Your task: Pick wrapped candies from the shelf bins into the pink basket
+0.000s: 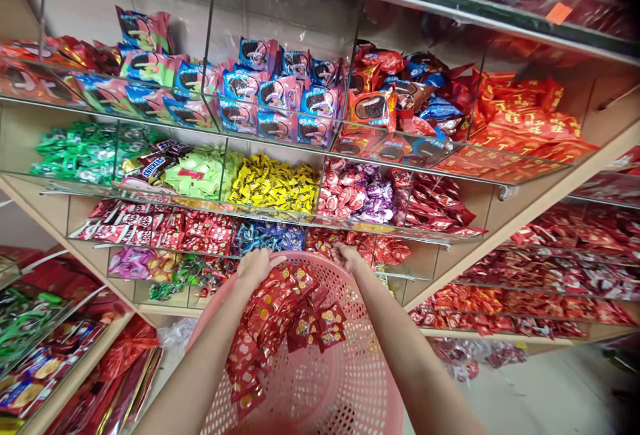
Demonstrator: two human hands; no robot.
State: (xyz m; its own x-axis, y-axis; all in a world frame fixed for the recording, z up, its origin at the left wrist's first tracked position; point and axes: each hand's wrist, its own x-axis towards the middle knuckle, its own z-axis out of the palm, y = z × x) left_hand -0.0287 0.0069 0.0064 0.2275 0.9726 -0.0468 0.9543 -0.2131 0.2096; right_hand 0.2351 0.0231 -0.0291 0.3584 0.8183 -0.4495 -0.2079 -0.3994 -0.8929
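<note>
My left hand [257, 267] is closed over the far rim of a pink plastic basket [345, 381] with holes in its wall. The basket tilts toward the shelf, and several small red candy packets [270, 315] with orange fruit prints lie along its left and far side. Just past the rim, my right hand [347, 258] has its fingers curled at the front of a shelf compartment of similar red packets [320, 240]. What those fingers hold, if anything, is hidden.
Glass-divided shelves hold blue-and-pink cookie packs [275, 95], yellow candies [275, 185], green candies [75, 151] and orange-red packets [530, 115]. A glass shelf edge [450, 18] juts out overhead. More sweets fill racks on the right [550, 258] and lower left [40, 355].
</note>
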